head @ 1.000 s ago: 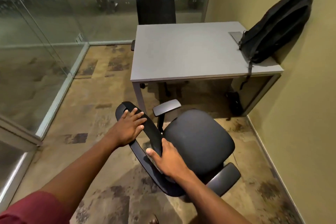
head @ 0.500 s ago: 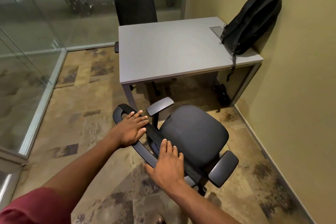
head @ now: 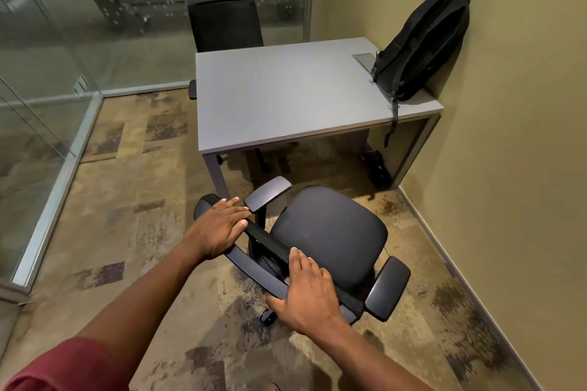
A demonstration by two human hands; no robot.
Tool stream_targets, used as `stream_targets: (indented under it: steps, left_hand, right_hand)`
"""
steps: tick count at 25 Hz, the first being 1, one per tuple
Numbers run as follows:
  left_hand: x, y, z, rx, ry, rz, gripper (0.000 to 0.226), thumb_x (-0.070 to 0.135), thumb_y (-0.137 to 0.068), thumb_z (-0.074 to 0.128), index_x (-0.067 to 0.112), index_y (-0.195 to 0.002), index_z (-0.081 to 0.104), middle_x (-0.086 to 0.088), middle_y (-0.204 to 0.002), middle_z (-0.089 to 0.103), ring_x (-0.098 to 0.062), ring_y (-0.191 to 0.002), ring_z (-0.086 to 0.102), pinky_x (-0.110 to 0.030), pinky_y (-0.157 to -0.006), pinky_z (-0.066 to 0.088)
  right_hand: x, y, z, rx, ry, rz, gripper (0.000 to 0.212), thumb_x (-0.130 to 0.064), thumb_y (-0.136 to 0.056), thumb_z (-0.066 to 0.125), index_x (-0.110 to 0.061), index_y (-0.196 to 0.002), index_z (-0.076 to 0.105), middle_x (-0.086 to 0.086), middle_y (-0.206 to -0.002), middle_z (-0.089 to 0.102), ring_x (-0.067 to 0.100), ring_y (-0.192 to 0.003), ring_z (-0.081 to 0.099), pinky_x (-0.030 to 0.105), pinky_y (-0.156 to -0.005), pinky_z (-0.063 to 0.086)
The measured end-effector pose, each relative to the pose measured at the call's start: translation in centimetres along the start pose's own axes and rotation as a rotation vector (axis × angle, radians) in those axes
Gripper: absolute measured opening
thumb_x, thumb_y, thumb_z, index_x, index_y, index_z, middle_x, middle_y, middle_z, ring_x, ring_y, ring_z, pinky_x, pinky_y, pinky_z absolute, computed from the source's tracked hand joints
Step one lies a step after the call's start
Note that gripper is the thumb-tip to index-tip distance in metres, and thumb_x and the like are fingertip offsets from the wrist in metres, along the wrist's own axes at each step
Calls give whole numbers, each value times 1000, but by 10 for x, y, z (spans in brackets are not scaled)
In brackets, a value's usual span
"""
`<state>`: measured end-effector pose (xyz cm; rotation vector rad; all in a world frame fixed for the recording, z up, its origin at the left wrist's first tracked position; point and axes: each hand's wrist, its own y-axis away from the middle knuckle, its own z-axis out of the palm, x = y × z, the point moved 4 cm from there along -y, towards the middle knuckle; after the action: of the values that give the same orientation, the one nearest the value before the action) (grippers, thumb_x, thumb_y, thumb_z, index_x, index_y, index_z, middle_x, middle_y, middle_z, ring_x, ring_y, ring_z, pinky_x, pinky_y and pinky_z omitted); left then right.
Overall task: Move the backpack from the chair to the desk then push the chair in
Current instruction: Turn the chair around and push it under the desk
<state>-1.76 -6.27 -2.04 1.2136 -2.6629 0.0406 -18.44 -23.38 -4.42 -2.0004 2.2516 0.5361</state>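
The black backpack stands on the grey desk at its right end, leaning against the yellow wall, one strap hanging over the front edge. The black office chair stands in front of the desk, turned at an angle, seat empty. My left hand lies flat on the left end of the chair's backrest top. My right hand lies flat on the backrest top further right, thumb under the frame. Fingers of both hands are stretched out, pressing rather than wrapped.
A second black chair is tucked in at the desk's far side. Glass walls close the room at left and back; the yellow wall runs along the right. Dark equipment sits under the desk's right end.
The chair has rolled and turned a little closer to the desk. My right hand has shifted along the backrest top and flattened; the left stays on the left end.
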Motion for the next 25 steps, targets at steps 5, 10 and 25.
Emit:
stream_targets:
  steps: [5, 10, 25]
  left_hand:
    - [14, -1, 3, 108, 47, -25, 63, 48, -99, 17, 23, -129, 67, 3, -135, 65, -17, -142, 41, -35, -120, 20]
    - [54, -6, 15, 217, 28, -62, 54, 40, -101, 23, 25, -117, 73, 5, -118, 72, -16, -122, 58, -38, -111, 32]
    - [113, -71, 16, 262, -12, -72, 47, 34, -96, 31, 20, -99, 76, 3, -99, 75, -16, -92, 66, -37, -93, 45]
  right_hand:
    - [39, 5, -13, 3, 12, -69, 108, -79, -73, 41, -15, -155, 10, 3, -162, 24, 23, -146, 25, 44, -118, 23]
    - [86, 11, -29, 56, 78, -66, 109, -88, -72, 29, -16, -153, 22, 3, -157, 34, 23, -142, 32, 44, -116, 25]
    - [164, -29, -72, 228, 117, 27, 73, -67, -94, 14, -19, -130, 56, -3, -124, 66, 18, -116, 57, 40, -99, 40]
